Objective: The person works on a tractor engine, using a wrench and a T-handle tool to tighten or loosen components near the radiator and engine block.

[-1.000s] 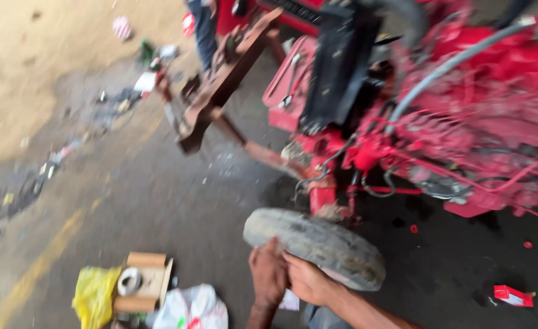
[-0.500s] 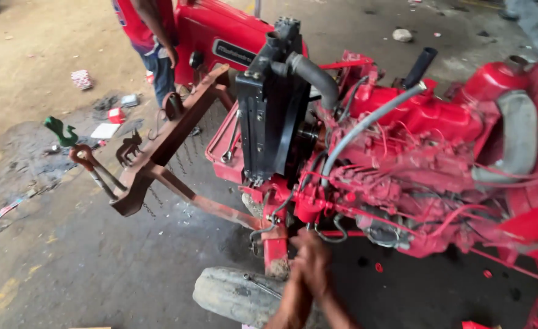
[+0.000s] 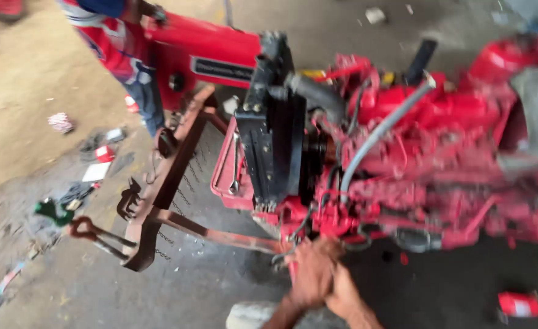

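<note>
I see both hands pressed together low on the red-painted cast-metal tractor engine (image 3: 427, 158), just beneath its upright black radiator (image 3: 273, 131). My left hand (image 3: 313, 271) and right hand (image 3: 345, 292) are curled over some part at the engine's underside; blur hides what they clutch, so I cannot tell how tightly they close. I judge the engine heavy, rigid, likely greasy; firm brackets suit holding. Forearms rise from below, wrists bent forward. A worn grey tyre (image 3: 250, 315) lies beneath the radiator.
</note>
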